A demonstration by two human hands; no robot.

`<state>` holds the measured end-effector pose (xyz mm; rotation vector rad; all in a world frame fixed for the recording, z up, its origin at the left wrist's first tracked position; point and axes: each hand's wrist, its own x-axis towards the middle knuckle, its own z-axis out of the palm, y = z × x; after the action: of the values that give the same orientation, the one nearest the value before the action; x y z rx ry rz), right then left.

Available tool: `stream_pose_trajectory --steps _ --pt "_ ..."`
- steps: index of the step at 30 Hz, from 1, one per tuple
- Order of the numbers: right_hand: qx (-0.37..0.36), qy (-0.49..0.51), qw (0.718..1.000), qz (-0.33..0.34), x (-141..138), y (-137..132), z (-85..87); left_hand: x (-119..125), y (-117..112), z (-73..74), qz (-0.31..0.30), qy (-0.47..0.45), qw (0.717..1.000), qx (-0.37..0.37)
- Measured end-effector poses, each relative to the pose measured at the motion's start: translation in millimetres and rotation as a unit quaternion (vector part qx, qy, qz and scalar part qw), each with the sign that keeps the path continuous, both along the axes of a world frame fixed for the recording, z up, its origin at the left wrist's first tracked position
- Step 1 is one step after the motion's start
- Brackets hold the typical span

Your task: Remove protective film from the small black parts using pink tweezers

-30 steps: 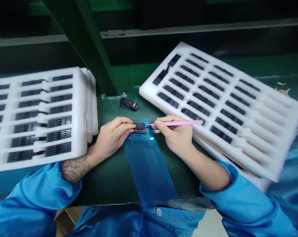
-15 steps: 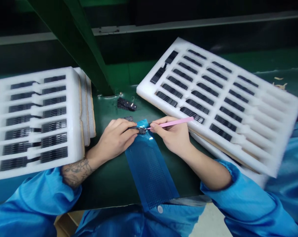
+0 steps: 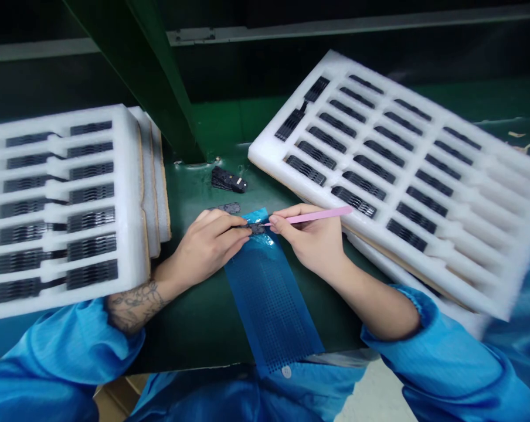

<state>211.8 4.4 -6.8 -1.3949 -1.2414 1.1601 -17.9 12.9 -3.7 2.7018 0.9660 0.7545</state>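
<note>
My left hand pinches a small black part at the top end of a blue perforated film strip lying on the green bench. My right hand grips pink tweezers like a pen, with the tip touching that black part. The two hands almost meet over the strip's upper end. Both arms wear blue sleeves.
A white foam tray with rows of black parts lies at the left on a stack. A second tilted foam tray lies at the right. Loose black parts and a flat piece sit behind the hands. A green post rises at the back.
The black part in my left hand has turned and now shows less than a second ago. A flat black piece lies uncovered behind the hand. The view has shifted slightly.
</note>
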Motion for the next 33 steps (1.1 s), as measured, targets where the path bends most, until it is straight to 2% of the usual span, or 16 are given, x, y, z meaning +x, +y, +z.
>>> stream_pose_trajectory --steps 15,18,22,24,33 --pt "0.01 -0.036 0.999 -0.003 -0.1 2.0 7.0 -1.2 -0.6 -0.3 -0.002 0.005 1.0 -0.003" --pt "0.001 -0.005 1.0 -0.006 -0.4 2.3 6.2 -1.6 -0.9 -0.8 0.0 0.008 1.0 -0.002" --pt "0.008 0.104 0.994 -0.014 -0.9 3.1 3.6 -1.8 -1.1 -0.4 0.0 0.007 1.0 0.002" --pt "0.002 0.127 0.992 -0.006 -0.7 2.9 3.4 -1.5 -1.3 0.3 0.003 0.008 1.0 -0.002" --pt "0.005 0.014 1.0 0.01 1.9 -1.1 0.4 -0.3 -1.0 -0.3 0.007 0.002 1.0 -0.007"
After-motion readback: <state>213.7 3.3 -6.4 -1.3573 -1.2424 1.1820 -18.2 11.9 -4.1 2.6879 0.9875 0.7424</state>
